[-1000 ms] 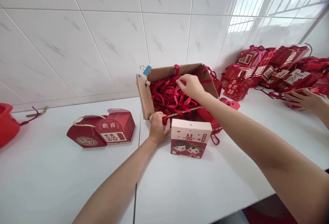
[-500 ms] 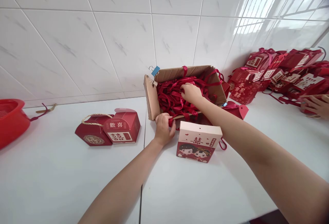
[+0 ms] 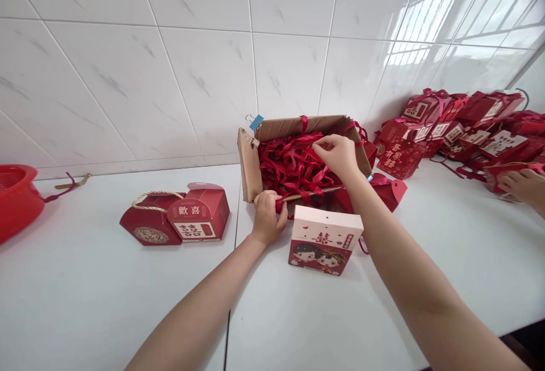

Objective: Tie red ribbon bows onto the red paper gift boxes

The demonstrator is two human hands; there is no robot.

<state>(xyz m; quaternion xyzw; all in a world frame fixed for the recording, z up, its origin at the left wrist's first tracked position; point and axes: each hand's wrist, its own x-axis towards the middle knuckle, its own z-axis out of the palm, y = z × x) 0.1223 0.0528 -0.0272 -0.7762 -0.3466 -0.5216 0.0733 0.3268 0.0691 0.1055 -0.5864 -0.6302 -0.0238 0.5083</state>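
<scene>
A cardboard box (image 3: pixel 250 168) against the tiled wall holds a heap of red ribbons (image 3: pixel 293 161). My right hand (image 3: pixel 336 155) is raised over the ribbons at the box's right side, its thumb and forefinger pinched on a red ribbon. At the front left corner of the box, my left hand (image 3: pixel 269 216) has its fingers closed on the box's front edge, where some red ribbon hangs over. A white and red gift box with two cartoon faces (image 3: pixel 326 240) stands just in front of the cardboard box.
Two red gift boxes, one with a rope handle (image 3: pixel 198 212), sit at the left. A red plastic basket (image 3: pixel 19 201) is at the far left. Many red boxes (image 3: pixel 400 147) are piled at the right, beside another person's hand (image 3: pixel 522 184).
My right hand has risen out of the ribbon heap and moved right. My left hand keeps its hold on the box edge. The other person's hand has closed more over a red box.
</scene>
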